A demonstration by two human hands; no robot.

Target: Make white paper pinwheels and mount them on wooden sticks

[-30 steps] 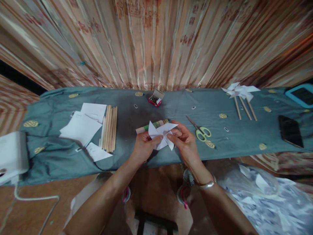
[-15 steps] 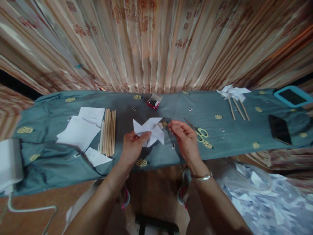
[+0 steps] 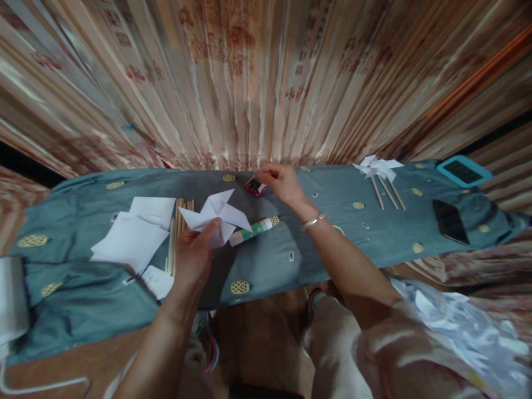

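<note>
A white paper pinwheel (image 3: 218,213) is pinched at its centre by my left hand (image 3: 195,252), thumb on top. At the far side of the table, my right hand (image 3: 282,183) has its fingers pinched together beside a small open red box (image 3: 255,187) with little dark and shiny pieces inside. Whether those fingertips hold anything or touch the box's flap is too small to make out. A green and white glue tube (image 3: 253,231) lies just right of the pinwheel. Scissors (image 3: 339,229) show only a bit of handle behind my right forearm.
Paper sheets (image 3: 131,241) and wooden sticks (image 3: 179,213) lie at left, near a white lamp-like object (image 3: 12,299). Finished pinwheels (image 3: 380,165) on sticks, a black phone (image 3: 450,221) and a blue-framed device (image 3: 464,170) lie at right. A curtain (image 3: 249,83) hangs behind.
My right hand has moved from beside the pinwheel forward and left to the red box. My left hand has shifted left with the pinwheel, and the glue tube has come into sight.
</note>
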